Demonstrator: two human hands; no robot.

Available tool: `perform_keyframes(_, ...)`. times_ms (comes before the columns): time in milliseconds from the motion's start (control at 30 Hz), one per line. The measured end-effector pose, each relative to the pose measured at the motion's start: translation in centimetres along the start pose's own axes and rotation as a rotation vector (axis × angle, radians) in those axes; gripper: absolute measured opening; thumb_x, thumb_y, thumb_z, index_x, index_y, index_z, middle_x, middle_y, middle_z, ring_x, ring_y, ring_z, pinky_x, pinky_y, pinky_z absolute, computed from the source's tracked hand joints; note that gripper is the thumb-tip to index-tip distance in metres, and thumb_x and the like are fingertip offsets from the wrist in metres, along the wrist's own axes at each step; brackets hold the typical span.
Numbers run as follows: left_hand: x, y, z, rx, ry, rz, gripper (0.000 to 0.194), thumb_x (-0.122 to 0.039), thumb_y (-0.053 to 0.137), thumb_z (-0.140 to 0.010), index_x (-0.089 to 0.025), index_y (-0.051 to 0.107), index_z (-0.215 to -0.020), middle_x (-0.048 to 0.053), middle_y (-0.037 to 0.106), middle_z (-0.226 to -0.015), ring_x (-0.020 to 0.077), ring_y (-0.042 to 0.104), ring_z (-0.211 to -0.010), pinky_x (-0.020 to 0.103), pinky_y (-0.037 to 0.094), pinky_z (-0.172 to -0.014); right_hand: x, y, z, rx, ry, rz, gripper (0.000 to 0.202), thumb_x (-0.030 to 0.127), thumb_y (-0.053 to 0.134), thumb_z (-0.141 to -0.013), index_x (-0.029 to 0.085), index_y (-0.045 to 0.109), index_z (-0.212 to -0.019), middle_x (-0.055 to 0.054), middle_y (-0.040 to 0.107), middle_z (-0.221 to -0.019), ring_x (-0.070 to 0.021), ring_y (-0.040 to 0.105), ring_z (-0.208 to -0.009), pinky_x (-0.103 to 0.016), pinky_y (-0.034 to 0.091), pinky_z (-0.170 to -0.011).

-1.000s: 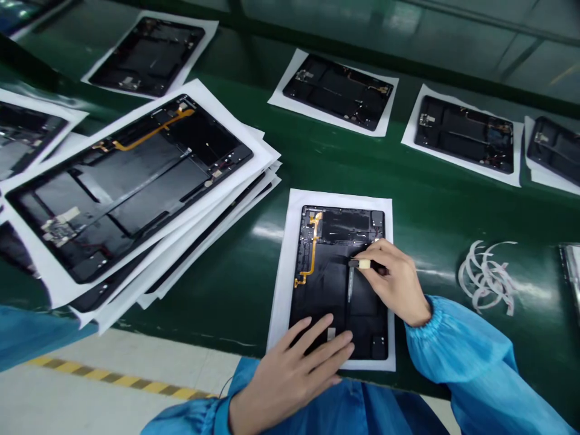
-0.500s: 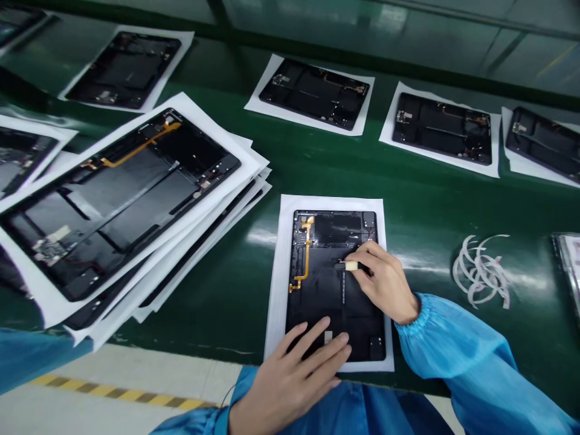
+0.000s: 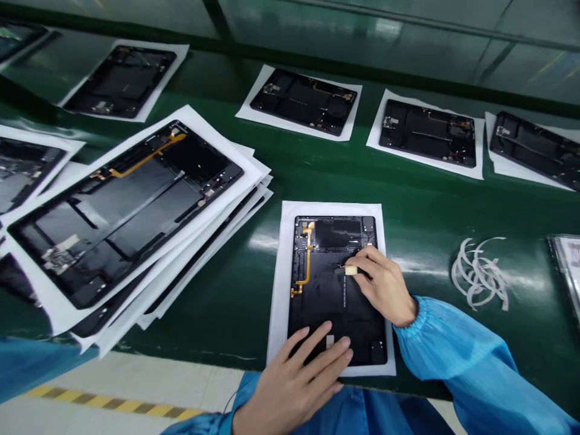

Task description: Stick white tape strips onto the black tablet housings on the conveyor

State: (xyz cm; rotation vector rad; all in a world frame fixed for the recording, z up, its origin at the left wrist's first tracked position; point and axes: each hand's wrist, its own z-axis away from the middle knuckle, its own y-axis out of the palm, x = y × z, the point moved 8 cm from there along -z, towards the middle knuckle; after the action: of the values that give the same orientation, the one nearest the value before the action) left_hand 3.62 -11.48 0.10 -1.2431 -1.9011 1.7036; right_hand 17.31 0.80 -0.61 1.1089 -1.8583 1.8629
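A black tablet housing (image 3: 324,290) lies on a white sheet (image 3: 278,260) before me, with an orange flex cable (image 3: 309,263) along its left side. My left hand (image 3: 299,380) rests with spread fingers on the housing's lower part. Over the middle, my right hand (image 3: 385,287) pinches a small black part with a cream-coloured block (image 3: 351,270) between thumb and fingers. The part is held at the upper end of a thin marked strip (image 3: 344,291); whether it touches the housing I cannot tell.
To the left leans a stack of housings (image 3: 136,199) interleaved with white sheets. Along the far side lie several more housings (image 3: 303,101) on sheets. White curled strips (image 3: 480,275) sit on the right of the green table (image 3: 426,223), near a clear-edged tray (image 3: 566,260).
The far housings appear slightly further left, while the whole view has also shifted a little. Both hands stay nearly in place over the housing, the right one still pinching the small part.
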Motion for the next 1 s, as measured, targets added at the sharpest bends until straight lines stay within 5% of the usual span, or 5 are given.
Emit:
perform_keyframes(567,0.0,-0.1,0.2,0.008,0.01,0.019,0.034,-0.044,0.06,-0.093,-0.028,0.067,-0.122,-0.003,0.067,-0.127,0.0197,0.053,-0.123,0.036,0.016,-0.12,0.2,0.3,0.2,0.005,-0.012,0.023,0.028,0.006,0.047,-0.087,0.021,0.067,-0.1,-0.006,0.063,-0.094,-0.0174,0.064,-0.081,-0.031,0.054,-0.074)
perform_keyframes(700,0.9,-0.5,0.1,0.052,0.003,-0.034,0.055,-0.06,0.052,-0.091,-0.028,0.059,-0.135,0.005,0.06,-0.136,0.0278,0.045,-0.131,0.042,0.012,-0.119,-0.2,0.2,0.3,-0.019,0.069,-0.022,0.041,0.007,0.05,-0.085,0.023,0.054,-0.122,-0.006,0.061,-0.101,-0.0177,0.061,-0.082,-0.03,0.054,-0.071)
perform_keyframes(800,2.3,-0.8,-0.9,0.104,-0.047,-0.136,0.075,-0.075,0.048,-0.083,-0.028,0.052,-0.142,0.011,0.052,-0.144,0.0362,0.039,-0.135,0.047,0.01,-0.118,-0.7,-0.1,0.3,-0.092,0.134,-0.085,0.059,0.007,0.052,-0.082,0.025,0.039,-0.137,-0.005,0.058,-0.105,-0.0156,0.057,-0.075,-0.029,0.053,-0.067)
perform_keyframes(1000,5.1,-1.0,-4.4,0.113,-0.152,-0.127,0.071,-0.074,0.05,-0.083,-0.032,0.052,-0.14,0.013,0.043,-0.151,0.0373,0.034,-0.139,0.05,0.015,-0.115,-2.1,-1.3,0.7,-0.34,0.236,-0.426,0.036,0.018,0.053,-0.092,0.025,0.044,-0.126,0.001,0.055,-0.089,-0.0087,0.044,-0.055,-0.024,0.043,-0.055)
